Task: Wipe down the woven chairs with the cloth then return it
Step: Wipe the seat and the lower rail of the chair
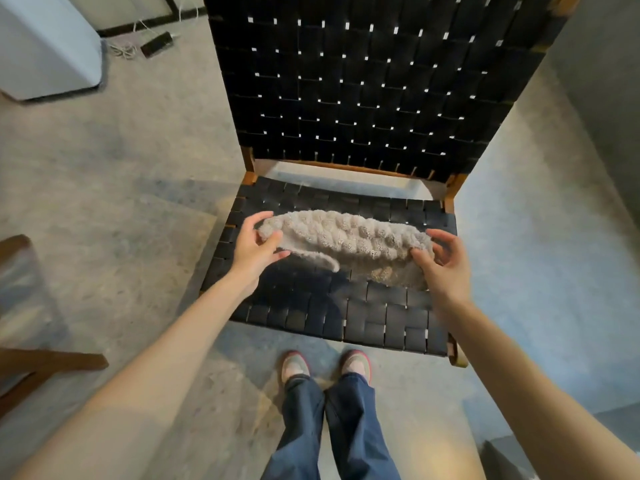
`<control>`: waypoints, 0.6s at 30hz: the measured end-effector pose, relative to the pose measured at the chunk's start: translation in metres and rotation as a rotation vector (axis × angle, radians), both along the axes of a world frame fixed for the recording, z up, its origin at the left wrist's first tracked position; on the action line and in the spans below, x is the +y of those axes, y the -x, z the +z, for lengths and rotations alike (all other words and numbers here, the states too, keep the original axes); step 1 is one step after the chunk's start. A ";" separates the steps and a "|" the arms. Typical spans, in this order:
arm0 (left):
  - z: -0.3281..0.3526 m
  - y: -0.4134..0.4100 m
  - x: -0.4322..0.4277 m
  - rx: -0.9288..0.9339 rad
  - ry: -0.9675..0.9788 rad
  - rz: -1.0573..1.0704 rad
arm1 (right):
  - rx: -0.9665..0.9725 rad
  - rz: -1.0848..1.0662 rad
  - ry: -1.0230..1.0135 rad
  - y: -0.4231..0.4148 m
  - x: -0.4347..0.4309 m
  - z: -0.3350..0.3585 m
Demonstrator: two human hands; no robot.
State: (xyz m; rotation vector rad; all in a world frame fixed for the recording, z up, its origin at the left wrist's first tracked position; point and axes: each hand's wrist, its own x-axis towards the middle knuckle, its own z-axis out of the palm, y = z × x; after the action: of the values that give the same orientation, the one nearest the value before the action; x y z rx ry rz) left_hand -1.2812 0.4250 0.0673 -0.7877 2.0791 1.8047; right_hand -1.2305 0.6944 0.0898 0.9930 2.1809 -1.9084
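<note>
Concrete floor under a black woven chair. Over its seat, a nubby grey cloth, pinched at one end by the left hand, at the other by the right hand. Seems soft, light, floppy; best gripped bunched.

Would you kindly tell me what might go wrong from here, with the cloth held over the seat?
1. The cloth is only pinched at its ends by the left hand and right hand, so it may slip and drop onto the seat.
2. Its knobbly surface might catch on the seat's woven straps, and the gaps between them could get missed.
3. Cables lie loose past the seat's far left. Walking round there could mean a trip.
</note>
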 end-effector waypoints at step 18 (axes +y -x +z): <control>-0.178 -0.119 0.008 -0.371 0.484 -0.092 | -0.517 -0.027 -0.234 -0.106 -0.025 -0.192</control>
State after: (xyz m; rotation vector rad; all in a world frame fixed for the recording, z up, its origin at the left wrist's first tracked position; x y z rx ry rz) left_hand -1.1620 0.4329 -0.1107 -1.0310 2.2623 1.0125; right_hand -1.1241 0.6696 -0.1019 1.3719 2.1001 -1.2289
